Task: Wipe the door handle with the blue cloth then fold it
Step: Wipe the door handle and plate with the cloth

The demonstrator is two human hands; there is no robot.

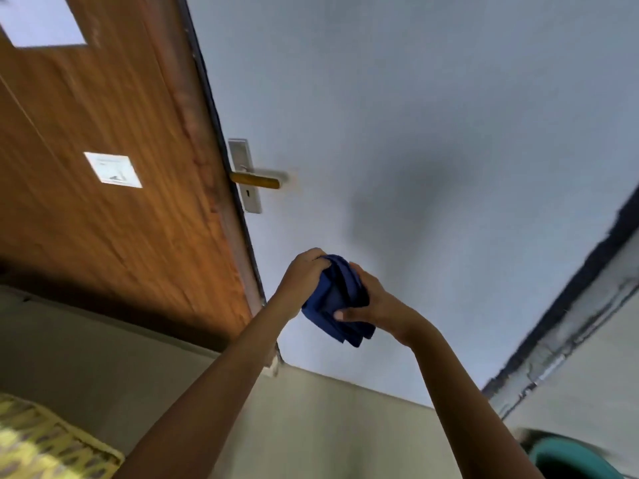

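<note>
Below the door handle (257, 179), both hands pinch the bunched blue cloth (337, 300), seemingly light and limp, best held by its edges.

No text can be read here. The wooden door (103, 133) carries a small white label (113, 169) with faint grey marks, too blurred to make out any word or number. A larger pale sheet (41, 19) near its top edge shows no writing
</note>
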